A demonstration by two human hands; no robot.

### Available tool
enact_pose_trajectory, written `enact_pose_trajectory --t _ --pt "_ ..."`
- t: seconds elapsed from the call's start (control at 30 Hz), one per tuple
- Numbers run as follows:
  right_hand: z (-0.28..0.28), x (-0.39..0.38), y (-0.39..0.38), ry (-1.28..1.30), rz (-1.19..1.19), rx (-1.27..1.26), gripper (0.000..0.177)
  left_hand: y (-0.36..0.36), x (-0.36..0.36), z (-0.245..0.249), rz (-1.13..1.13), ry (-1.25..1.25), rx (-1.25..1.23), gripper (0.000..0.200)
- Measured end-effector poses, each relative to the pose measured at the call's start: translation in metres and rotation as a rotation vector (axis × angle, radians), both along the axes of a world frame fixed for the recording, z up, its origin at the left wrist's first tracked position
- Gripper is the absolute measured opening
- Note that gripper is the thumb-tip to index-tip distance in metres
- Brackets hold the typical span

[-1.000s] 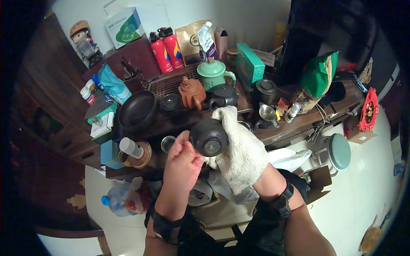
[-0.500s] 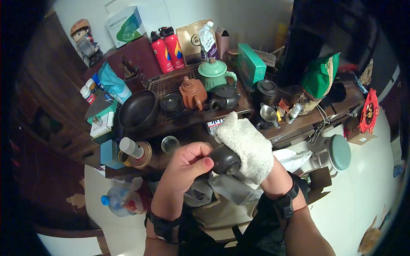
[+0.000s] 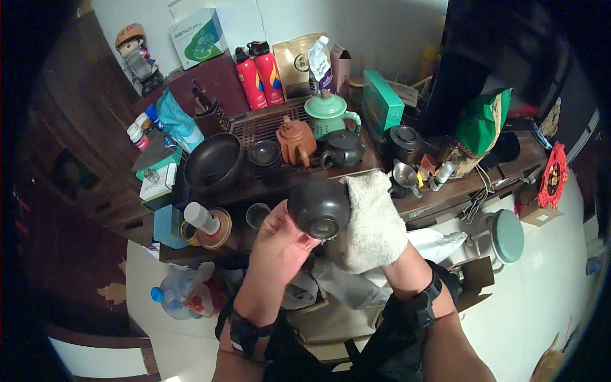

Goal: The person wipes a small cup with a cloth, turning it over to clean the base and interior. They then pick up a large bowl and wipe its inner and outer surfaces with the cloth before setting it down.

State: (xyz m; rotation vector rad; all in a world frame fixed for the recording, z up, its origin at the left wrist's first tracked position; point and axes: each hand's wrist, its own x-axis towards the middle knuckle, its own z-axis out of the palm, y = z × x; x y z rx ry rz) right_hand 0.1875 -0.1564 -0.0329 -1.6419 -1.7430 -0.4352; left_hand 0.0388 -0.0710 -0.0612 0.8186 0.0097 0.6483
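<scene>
My left hand (image 3: 278, 239) grips a dark tea bowl (image 3: 318, 207) by its lower left side, with the foot ring facing me. A white towel (image 3: 375, 223) covers my right hand (image 3: 406, 270) up to the wrist and touches the bowl's right edge. Under the cloth, the fingers of that hand are hidden. Beyond the bowl, on the tea tray (image 3: 245, 130), stand stacked dark cups (image 3: 264, 155), a brown clay teapot (image 3: 296, 141), a black teapot (image 3: 344, 149) and a lidded green mug (image 3: 328, 114).
A large dark bowl (image 3: 214, 162) sits left of the cups. A glass (image 3: 257, 215) and a white-capped jar (image 3: 202, 218) stand near my left forearm. Right of the tray are a metal strainer (image 3: 405, 173) and a small bottle (image 3: 442, 175). A water jug (image 3: 178, 296) is on the floor.
The tea bowl has risen and turned, so its rounded underside shows more fully. My left hand has moved up with it. The towel has shifted slightly and hangs more upright beside the bowl.
</scene>
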Motion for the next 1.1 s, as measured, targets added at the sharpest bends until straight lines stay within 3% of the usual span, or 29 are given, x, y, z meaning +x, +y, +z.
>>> enact_pose_trajectory --t 0.1,0.23,0.33,0.47,0.6,0.67,0.73,0.87,0.97,1.07,1.1 --pt "0.003 0.011 0.002 0.152 0.175 0.099 0.029 0.013 -0.012 0.004 -0.127 0.113 -0.097 0.028" --pt "0.004 0.008 -0.001 0.205 0.199 -0.013 0.031 0.012 -0.016 0.0 -0.014 0.303 0.138 0.024" --pt "0.007 0.007 -0.003 0.229 0.196 -0.018 0.027 0.012 -0.01 -0.009 -0.092 0.205 0.136 0.018" --pt "-0.009 -0.001 0.001 0.522 0.137 0.059 0.017 -0.013 0.005 -0.007 0.055 0.065 -0.166 0.009" --pt "-0.016 -0.012 0.013 0.527 -0.044 0.146 0.014 -0.01 0.01 -0.013 0.063 -0.074 -0.279 0.009" --pt "-0.013 -0.023 0.014 0.32 -0.242 -0.004 0.018 -0.007 0.011 -0.021 0.073 -0.193 -0.323 0.013" --pt "-0.015 -0.03 0.016 -0.042 -0.474 -0.231 0.022 -0.006 0.012 -0.019 0.158 -0.117 -0.323 0.018" --pt "-0.004 -0.034 0.021 0.957 -0.098 -0.21 0.033 -0.01 0.013 -0.021 0.252 -0.03 -0.116 0.03" --pt "-0.023 -0.041 0.027 1.166 0.09 0.083 0.043 -0.02 0.016 -0.015 0.323 -0.017 0.009 0.03" --pt "-0.035 -0.046 0.032 1.557 0.636 0.415 0.051 -0.026 0.015 -0.01 0.399 -0.004 0.123 0.026" --pt "-0.038 -0.043 0.035 1.605 0.695 0.422 0.052 -0.027 0.016 -0.012 0.447 0.008 0.193 0.022"
